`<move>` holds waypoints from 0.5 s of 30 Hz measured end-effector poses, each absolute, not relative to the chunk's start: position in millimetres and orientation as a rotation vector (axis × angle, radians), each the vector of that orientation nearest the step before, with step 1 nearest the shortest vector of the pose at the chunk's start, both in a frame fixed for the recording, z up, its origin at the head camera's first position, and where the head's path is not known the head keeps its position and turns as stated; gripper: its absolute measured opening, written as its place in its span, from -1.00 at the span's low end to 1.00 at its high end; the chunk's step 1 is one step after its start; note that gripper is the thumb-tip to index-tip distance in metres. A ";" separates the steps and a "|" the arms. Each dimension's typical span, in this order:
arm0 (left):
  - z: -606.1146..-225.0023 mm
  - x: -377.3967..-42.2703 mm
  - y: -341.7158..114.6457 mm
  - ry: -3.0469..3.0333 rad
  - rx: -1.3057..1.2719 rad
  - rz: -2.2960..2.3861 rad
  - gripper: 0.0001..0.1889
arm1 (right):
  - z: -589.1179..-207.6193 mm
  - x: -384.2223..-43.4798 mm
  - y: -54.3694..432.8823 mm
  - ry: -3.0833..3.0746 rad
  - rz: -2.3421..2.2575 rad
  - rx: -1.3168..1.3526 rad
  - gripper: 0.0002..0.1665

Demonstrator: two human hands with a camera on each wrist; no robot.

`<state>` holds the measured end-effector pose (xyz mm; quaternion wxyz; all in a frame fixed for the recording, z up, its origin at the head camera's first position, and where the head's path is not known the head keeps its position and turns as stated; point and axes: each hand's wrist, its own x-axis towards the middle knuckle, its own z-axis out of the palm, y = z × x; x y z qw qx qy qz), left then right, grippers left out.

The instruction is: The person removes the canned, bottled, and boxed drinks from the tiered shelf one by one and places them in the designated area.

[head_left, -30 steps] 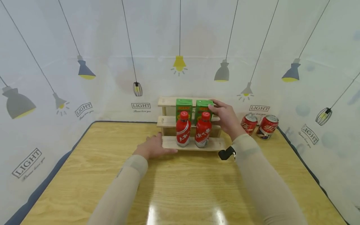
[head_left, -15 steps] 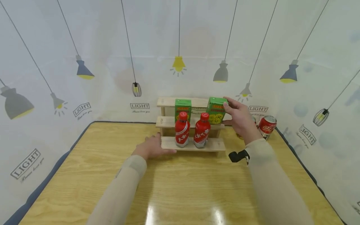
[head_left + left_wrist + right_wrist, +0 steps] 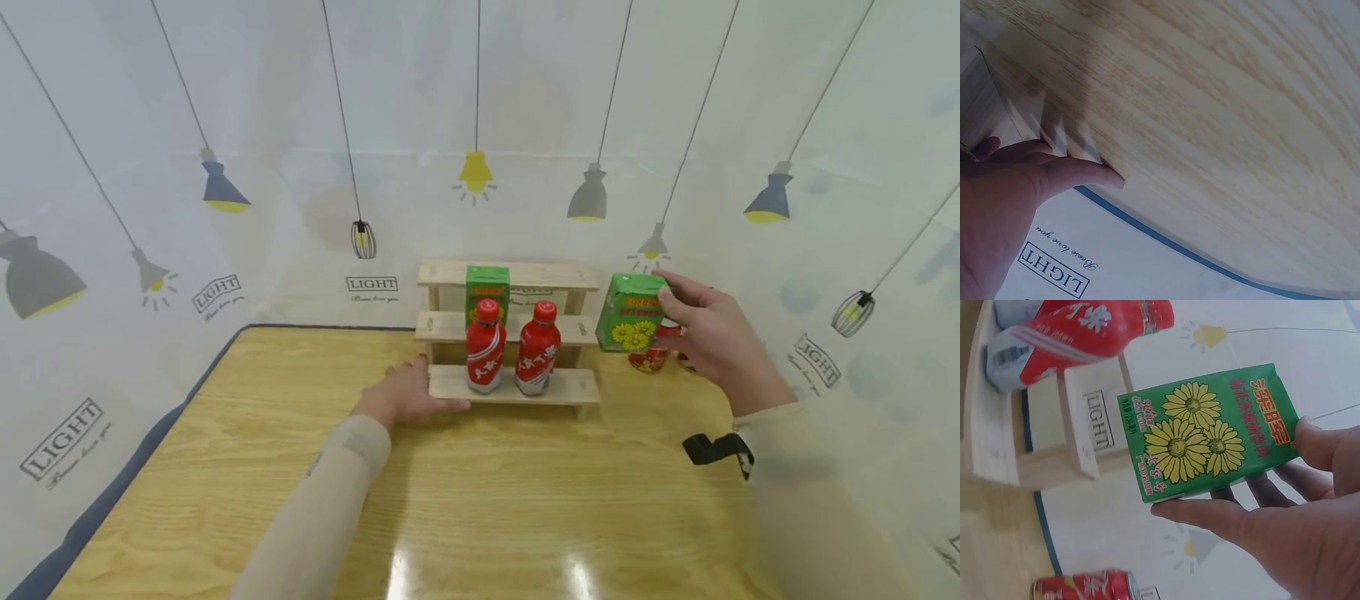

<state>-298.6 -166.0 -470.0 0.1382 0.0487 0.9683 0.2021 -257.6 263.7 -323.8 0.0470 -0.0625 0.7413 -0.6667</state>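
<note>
My right hand [image 3: 708, 329] pinches a green drink carton [image 3: 1200, 434] with yellow flowers, thumb on one face and fingers along its side and behind. In the head view this carton is in the air right of a small three-tier wooden shelf [image 3: 577, 387]. A matching green carton [image 3: 487, 279] stands on the middle tier. Two red bottles, a left bottle [image 3: 486, 346] and a right bottle [image 3: 537, 348], are upright on the lowest tier. My left hand [image 3: 401, 393] rests at that tier's left end, its thumb along the front edge; the left wrist view shows its fingers [image 3: 1085, 172] extended.
Behind the held carton are two red cans, largely covered; part of the nearer can [image 3: 649, 360] shows. The wooden table [image 3: 480, 492] ends at a dark blue border, where a white backdrop [image 3: 300, 208] printed with lamps rises.
My right hand has lifted the right green carton off the shelf and carried it rightward, in front of the cans. My left hand has stayed at the shelf's left end.
</note>
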 end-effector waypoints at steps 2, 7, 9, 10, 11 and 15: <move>-470.9 -298.5 -165.8 2.799 0.143 0.585 0.62 | -328.4 -253.5 275.0 2.326 -1.998 -0.190 -0.16; -470.9 -298.1 -166.0 2.794 0.132 0.599 0.62 | -341.4 -247.7 299.0 2.383 -1.965 -0.152 -0.17; -470.6 -297.8 -166.2 2.793 0.133 0.597 0.61 | -348.1 -246.9 307.6 2.328 -1.996 -0.150 -0.17; -470.6 -297.9 -166.2 2.792 0.133 0.596 0.61 | -352.0 -246.8 311.9 2.294 -2.010 -0.157 -0.17; -470.6 -297.9 -166.2 2.793 0.136 0.595 0.60 | -356.6 -247.1 316.0 2.269 -2.018 -0.155 -0.16; -471.9 -298.6 -165.2 2.791 0.145 0.591 0.60 | -377.7 -249.3 330.0 2.347 -1.876 -0.140 -0.14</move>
